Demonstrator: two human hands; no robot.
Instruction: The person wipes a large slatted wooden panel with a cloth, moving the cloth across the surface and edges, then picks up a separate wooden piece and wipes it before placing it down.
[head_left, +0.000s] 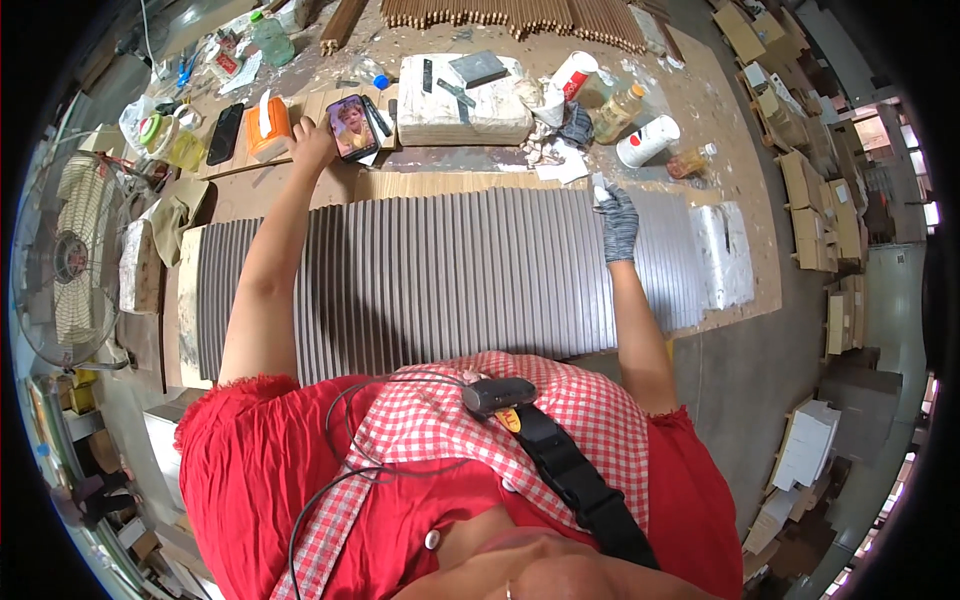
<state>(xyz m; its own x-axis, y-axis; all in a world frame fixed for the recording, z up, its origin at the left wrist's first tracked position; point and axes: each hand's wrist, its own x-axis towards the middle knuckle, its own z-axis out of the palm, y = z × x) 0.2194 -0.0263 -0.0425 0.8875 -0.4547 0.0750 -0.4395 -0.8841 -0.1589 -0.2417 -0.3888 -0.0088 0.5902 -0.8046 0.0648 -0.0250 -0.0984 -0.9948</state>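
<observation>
My bare left hand (pixel 312 147) reaches to the far side of the workbench, its fingers extended between an orange tissue pack (pixel 268 128) and a phone (pixel 351 128) with a lit picture on its screen. The fingertips are close to the phone's left edge; I cannot tell whether they touch it. In a grey knit glove, my right hand (pixel 620 228) is closed on a small pale flat piece (pixel 600 188). Below both hands lies a wide row of narrow grey strips (pixel 430 270), side by side. Its right part looks lighter and shinier.
A white wrapped block (pixel 465 115) stands behind the strips. Bottles, white cans (pixel 648 141) and crumpled paper crowd the back right. A second black phone (pixel 225 134) lies left of the tissues. Brown rods (pixel 510 15) are stacked at the far edge; a fan (pixel 70 260) stands left.
</observation>
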